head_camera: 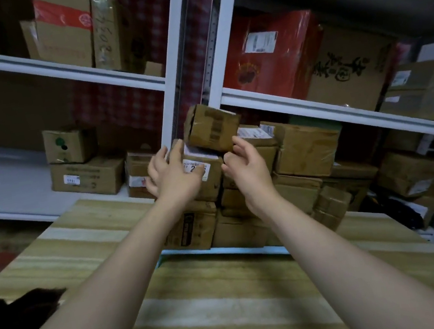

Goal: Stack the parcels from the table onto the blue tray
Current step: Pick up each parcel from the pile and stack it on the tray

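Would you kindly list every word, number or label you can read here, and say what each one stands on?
"4502", handwritten, uncertain: tall taped box, upper left.
"2": white label on a stacked parcel; the rest is blurred.
Large black characters on the brown carton: upside down, unreadable.
Other shipping labels: too blurred.

A parcel storeroom; white metal shelving [122, 78] crammed with labelled cardboard boxes [88, 177] shows it.
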A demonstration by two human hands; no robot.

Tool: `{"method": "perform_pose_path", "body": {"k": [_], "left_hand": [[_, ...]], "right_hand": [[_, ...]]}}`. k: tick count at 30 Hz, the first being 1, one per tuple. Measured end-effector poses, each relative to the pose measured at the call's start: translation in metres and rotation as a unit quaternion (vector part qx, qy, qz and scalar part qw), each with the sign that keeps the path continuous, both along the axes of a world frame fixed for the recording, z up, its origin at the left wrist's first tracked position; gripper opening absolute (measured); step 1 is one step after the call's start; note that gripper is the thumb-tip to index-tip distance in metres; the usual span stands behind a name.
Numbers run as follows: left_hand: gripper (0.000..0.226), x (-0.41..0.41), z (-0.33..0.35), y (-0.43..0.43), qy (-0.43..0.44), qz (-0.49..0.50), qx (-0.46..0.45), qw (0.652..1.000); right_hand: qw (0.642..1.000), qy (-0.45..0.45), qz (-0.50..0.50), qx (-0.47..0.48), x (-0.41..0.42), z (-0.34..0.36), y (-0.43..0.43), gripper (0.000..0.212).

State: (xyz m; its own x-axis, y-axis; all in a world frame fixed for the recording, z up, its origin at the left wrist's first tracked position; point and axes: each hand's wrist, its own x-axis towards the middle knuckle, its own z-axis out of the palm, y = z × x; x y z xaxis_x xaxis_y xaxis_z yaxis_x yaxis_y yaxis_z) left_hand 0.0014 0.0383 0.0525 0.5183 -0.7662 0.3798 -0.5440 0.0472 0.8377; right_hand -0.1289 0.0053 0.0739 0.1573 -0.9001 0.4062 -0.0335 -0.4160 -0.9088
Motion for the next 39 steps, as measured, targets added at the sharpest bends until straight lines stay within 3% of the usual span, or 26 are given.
{"method": "perform_pose_path", "body": {"k": [5, 13, 15, 18, 21, 25, 29, 32, 35, 39], "left_hand": [[0.065, -0.025, -0.041, 0.006, 0.043, 0.093, -0.036, 0.994], [0.056, -0.079, -0.086, 0.019, -0.031, 0.146, -0.038, 0.988], [0.045, -0.102, -0.092, 0.023, -0.059, 0.109, -0.037, 0.992], [0.023, -0.135, -0.100, 0.022, -0.098, -0.035, 0.013, 0.995], [0.021, -0.174, -0.109, 0.018, -0.125, -0.119, 0.070, 0.983], [0.027, -0.222, -0.118, 0.002, -0.162, -0.223, 0.173, 0.945], [0.053, -0.270, -0.125, -0.022, -0.238, -0.315, 0.220, 0.892], [0.070, -0.300, -0.128, -0.041, -0.328, -0.349, 0.249, 0.842], [0.077, -0.312, -0.132, -0.057, -0.395, -0.318, 0.310, 0.804], [0.082, -0.315, -0.132, -0.072, -0.414, -0.299, 0.328, 0.795]], "right_hand": [[1.000, -0.003, -0.029, -0.003, -0.003, -0.014, -0.004, 0.040], [0.990, 0.037, -0.136, -0.028, -0.050, -0.058, -0.012, 0.011], [0.977, 0.055, -0.204, -0.014, -0.075, -0.077, -0.020, 0.021], [0.951, 0.034, -0.305, 0.044, -0.123, -0.097, -0.025, 0.033], [0.923, 0.042, -0.369, 0.100, -0.185, -0.123, -0.034, 0.037], [0.906, 0.073, -0.380, 0.170, -0.255, -0.148, -0.040, 0.027], [0.902, 0.075, -0.363, 0.222, -0.301, -0.159, -0.045, 0.021], [0.909, 0.096, -0.331, 0.235, -0.324, -0.159, -0.051, 0.038], [0.916, 0.142, -0.309, 0.215, -0.332, -0.156, -0.066, 0.052], [0.923, 0.198, -0.289, 0.159, -0.327, -0.150, -0.099, 0.069]]}}
